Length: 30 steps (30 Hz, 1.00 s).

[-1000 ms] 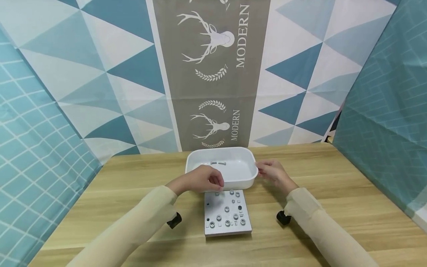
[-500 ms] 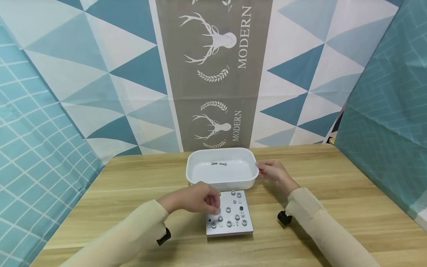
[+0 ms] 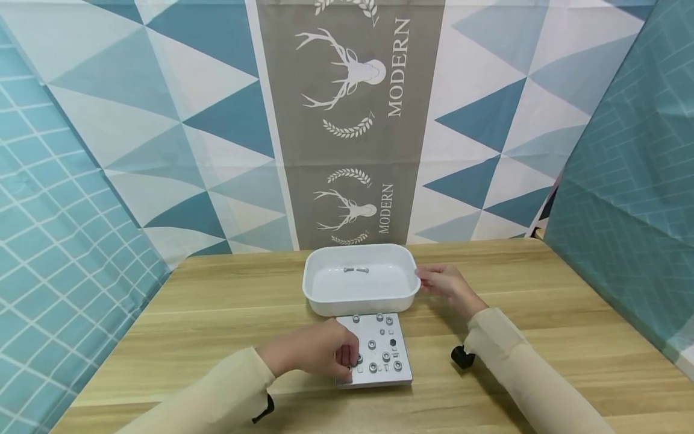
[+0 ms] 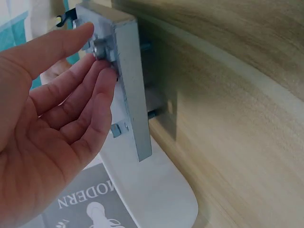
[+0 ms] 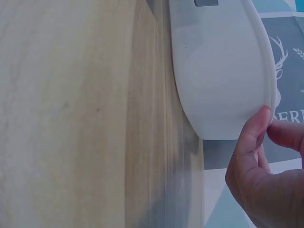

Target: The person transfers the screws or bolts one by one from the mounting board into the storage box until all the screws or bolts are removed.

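A silver metal plate [image 3: 379, 380] set with several socket-head bolts lies in front of a white tray [image 3: 360, 299]. My left hand [image 3: 320, 349] is over the plate's near left corner, its thumb and fingers bent around a bolt [image 4: 99, 48] there. In the left wrist view, bolt ends [image 4: 152, 114] stick out beneath the plate. Thumb and fingers of my right hand [image 3: 446, 284] pinch the rim at the tray's right end, which the right wrist view shows closely. Two loose bolts [image 3: 356, 270] lie inside the tray.
All of this stands on a wooden table [image 3: 228, 301]. Patterned cloth [image 3: 352, 120] hangs along the back edge, with blue cloth [image 3: 70, 241] at the left and more [image 3: 623, 211] at the right. A dark strap end [image 3: 462, 357] hangs under the right sleeve.
My left hand has moved from beside the tray's front wall, down over the plate, to its near left corner. My right hand has stayed on the tray rim.
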Each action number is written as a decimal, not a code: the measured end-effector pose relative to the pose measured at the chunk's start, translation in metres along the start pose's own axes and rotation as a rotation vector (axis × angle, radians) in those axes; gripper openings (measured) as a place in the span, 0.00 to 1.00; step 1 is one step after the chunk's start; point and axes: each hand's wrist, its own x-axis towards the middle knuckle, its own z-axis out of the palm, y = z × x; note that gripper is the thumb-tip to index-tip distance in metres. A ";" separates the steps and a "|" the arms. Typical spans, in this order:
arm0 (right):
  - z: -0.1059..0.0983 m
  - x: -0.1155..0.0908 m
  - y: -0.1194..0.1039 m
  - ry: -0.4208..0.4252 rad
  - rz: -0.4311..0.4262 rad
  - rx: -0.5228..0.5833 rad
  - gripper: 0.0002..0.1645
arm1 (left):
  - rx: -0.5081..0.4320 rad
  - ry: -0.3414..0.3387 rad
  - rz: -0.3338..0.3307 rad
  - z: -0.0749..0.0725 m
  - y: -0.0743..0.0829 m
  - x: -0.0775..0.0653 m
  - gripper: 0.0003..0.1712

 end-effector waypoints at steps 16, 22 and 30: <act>-0.001 0.001 0.000 -0.016 0.010 0.002 0.31 | 0.075 0.000 0.026 0.002 0.002 0.001 0.06; -0.001 0.001 0.000 -0.016 0.009 0.010 0.30 | 0.122 0.004 0.025 0.004 0.004 0.001 0.05; -0.001 0.001 0.002 -0.025 -0.009 0.019 0.30 | 0.314 0.104 0.088 0.011 0.006 -0.002 0.06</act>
